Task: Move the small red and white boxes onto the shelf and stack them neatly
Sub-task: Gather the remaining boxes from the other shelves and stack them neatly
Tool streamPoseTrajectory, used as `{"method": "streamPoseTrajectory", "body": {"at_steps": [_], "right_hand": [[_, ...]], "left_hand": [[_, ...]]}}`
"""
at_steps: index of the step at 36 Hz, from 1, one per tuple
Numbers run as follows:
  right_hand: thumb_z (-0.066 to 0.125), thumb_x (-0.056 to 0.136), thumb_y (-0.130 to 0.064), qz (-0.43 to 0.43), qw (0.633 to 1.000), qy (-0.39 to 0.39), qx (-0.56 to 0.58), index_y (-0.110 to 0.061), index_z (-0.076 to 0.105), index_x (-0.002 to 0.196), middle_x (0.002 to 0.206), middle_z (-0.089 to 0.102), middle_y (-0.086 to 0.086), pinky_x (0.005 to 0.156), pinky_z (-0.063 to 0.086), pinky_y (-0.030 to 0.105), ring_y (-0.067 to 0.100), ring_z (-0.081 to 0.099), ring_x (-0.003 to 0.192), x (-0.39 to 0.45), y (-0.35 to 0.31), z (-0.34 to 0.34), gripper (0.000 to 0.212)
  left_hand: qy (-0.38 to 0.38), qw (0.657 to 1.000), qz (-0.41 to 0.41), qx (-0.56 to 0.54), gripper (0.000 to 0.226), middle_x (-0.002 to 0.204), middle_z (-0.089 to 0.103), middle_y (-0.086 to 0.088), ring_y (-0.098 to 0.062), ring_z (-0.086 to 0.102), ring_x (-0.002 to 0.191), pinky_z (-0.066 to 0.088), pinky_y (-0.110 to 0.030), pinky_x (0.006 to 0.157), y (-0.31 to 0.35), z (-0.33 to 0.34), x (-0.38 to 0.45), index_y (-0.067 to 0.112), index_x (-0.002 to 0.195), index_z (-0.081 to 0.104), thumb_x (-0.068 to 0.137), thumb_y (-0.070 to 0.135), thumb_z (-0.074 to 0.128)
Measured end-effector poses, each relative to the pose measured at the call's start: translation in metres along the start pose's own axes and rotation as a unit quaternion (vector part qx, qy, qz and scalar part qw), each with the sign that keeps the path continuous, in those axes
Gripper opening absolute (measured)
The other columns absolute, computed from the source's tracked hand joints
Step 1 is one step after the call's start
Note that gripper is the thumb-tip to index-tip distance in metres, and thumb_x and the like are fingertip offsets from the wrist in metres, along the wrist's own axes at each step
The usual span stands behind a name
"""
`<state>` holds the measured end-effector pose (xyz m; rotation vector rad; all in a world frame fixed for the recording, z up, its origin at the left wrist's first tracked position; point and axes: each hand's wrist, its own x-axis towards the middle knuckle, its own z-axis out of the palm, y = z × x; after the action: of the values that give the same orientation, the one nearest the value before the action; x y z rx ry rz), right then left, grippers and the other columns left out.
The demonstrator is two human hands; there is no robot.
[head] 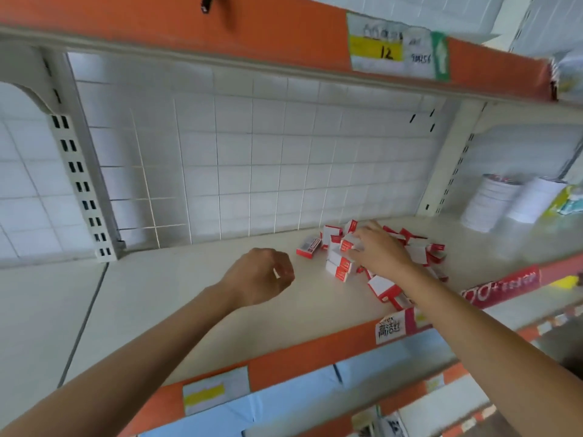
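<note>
Several small red and white boxes (419, 250) lie in a loose heap on the pale shelf (189, 294), right of centre. A short stack of them (339, 264) stands at the heap's left side, and one box (308, 247) lies apart further left. My right hand (378, 249) reaches over the heap, its fingers holding a box (348, 242) on top of the stack. My left hand (263, 275) hovers above the bare shelf left of the stack, fingers loosely curled, with a small pale bit showing at the fingertips.
A wire grid back panel (252, 159) closes the shelf behind. White cups or tubs (492, 206) stand at the far right. An orange price rail (284, 357) runs along the shelf front, and another shelf with a yellow tag (377, 52) hangs overhead.
</note>
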<state>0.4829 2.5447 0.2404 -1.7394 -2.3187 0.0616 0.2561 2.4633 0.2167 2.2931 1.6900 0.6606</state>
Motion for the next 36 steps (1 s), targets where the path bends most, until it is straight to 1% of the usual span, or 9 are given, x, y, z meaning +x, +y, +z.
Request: {"method": "streamPoseTrajectory", "body": {"at_steps": [2, 4, 6, 8, 12, 17, 22, 27, 36], "right_hand": [[0.055, 0.087, -0.051, 0.006, 1.0, -0.002, -0.007, -0.011, 0.05, 0.128, 0.137, 0.036, 0.001, 0.083, 0.048, 0.036, 0.023, 0.054, 0.11, 0.009, 0.011, 0.001, 0.057], [0.055, 0.085, -0.057, 0.014, 1.0, -0.017, -0.008, -0.012, 0.05, 0.125, 0.135, 0.039, 0.002, 0.072, 0.044, 0.031, 0.022, 0.055, 0.106, 0.014, 0.02, 0.004, 0.06], [0.059, 0.084, -0.052, 0.005, 0.999, -0.029, 0.013, -0.014, 0.053, 0.11, 0.124, 0.05, 0.004, 0.065, 0.043, 0.028, 0.02, 0.055, 0.093, 0.019, 0.026, 0.011, 0.046], [0.064, 0.084, -0.038, -0.005, 0.999, -0.018, 0.041, -0.014, 0.054, 0.109, 0.117, 0.056, 0.005, 0.069, 0.048, 0.032, 0.021, 0.056, 0.091, 0.021, 0.03, 0.015, 0.037], [0.065, 0.083, -0.025, -0.098, 0.991, -0.011, 0.094, -0.015, 0.046, 0.12, 0.123, 0.045, 0.001, 0.085, 0.044, 0.036, 0.023, 0.052, 0.107, 0.023, 0.023, 0.014, 0.043], [0.068, 0.081, -0.021, -0.242, 0.954, -0.04, 0.174, -0.017, 0.048, 0.113, 0.107, 0.038, -0.007, 0.075, 0.04, 0.03, 0.015, 0.049, 0.097, 0.022, -0.014, 0.024, 0.038], [0.069, 0.08, -0.024, -0.334, 0.916, -0.084, 0.207, -0.018, 0.05, 0.115, 0.111, 0.042, -0.006, 0.077, 0.038, 0.026, 0.014, 0.049, 0.099, 0.008, -0.073, 0.047, 0.041], [0.071, 0.077, -0.024, -0.403, 0.881, -0.119, 0.218, -0.015, 0.052, 0.112, 0.107, 0.045, -0.001, 0.079, 0.041, 0.029, 0.019, 0.053, 0.095, -0.021, -0.147, 0.066, 0.04], [0.07, 0.078, -0.027, -0.52, 0.807, -0.15, 0.237, -0.02, 0.05, 0.105, 0.103, 0.045, -0.004, 0.072, 0.043, 0.027, 0.015, 0.054, 0.089, -0.115, -0.338, 0.072, 0.035]], "left_hand": [[0.009, 1.0, -0.018, 0.004, 0.012, 0.095, 0.068, 0.005, -0.012, 0.062, 0.085, 0.051, -0.028, 0.081, 0.005, 0.0, 0.001, 0.021, 0.092, 0.069, 0.086, 0.021, 0.058], [0.014, 0.999, -0.03, 0.015, 0.013, 0.096, 0.068, 0.004, -0.012, 0.063, 0.085, 0.051, -0.029, 0.081, 0.01, 0.002, 0.001, 0.02, 0.094, 0.069, 0.087, 0.023, 0.058], [0.017, 0.999, -0.037, 0.023, 0.013, 0.095, 0.068, 0.004, -0.013, 0.064, 0.083, 0.051, -0.03, 0.08, 0.015, 0.007, 0.0, 0.02, 0.093, 0.069, 0.086, 0.022, 0.059], [0.02, 0.998, -0.046, 0.027, 0.012, 0.094, 0.067, 0.003, -0.014, 0.065, 0.079, 0.051, -0.029, 0.079, 0.019, 0.013, -0.001, 0.019, 0.092, 0.069, 0.086, 0.022, 0.06], [0.047, 0.995, -0.081, 0.027, 0.012, 0.091, 0.058, 0.005, -0.014, 0.066, 0.076, 0.05, -0.025, 0.075, 0.024, 0.025, -0.011, 0.019, 0.093, 0.069, 0.087, 0.024, 0.061], [0.073, 0.986, -0.145, 0.036, 0.012, 0.097, 0.059, 0.004, -0.011, 0.065, 0.08, 0.049, -0.024, 0.072, 0.023, 0.032, -0.038, 0.02, 0.095, 0.068, 0.087, 0.025, 0.06], [0.107, 0.968, -0.219, 0.06, 0.013, 0.097, 0.059, 0.005, -0.012, 0.063, 0.083, 0.047, -0.023, 0.073, 0.015, 0.016, -0.087, 0.02, 0.097, 0.068, 0.087, 0.025, 0.061], [0.14, 0.942, -0.292, 0.083, 0.012, 0.095, 0.063, 0.004, -0.013, 0.064, 0.081, 0.049, -0.025, 0.073, -0.005, -0.013, -0.164, 0.02, 0.095, 0.069, 0.086, 0.023, 0.062], [0.202, 0.887, -0.394, 0.134, 0.01, 0.091, 0.063, 0.0, -0.012, 0.062, 0.078, 0.05, -0.027, 0.07, -0.038, -0.084, -0.349, 0.016, 0.092, 0.069, 0.086, 0.021, 0.062]]}}
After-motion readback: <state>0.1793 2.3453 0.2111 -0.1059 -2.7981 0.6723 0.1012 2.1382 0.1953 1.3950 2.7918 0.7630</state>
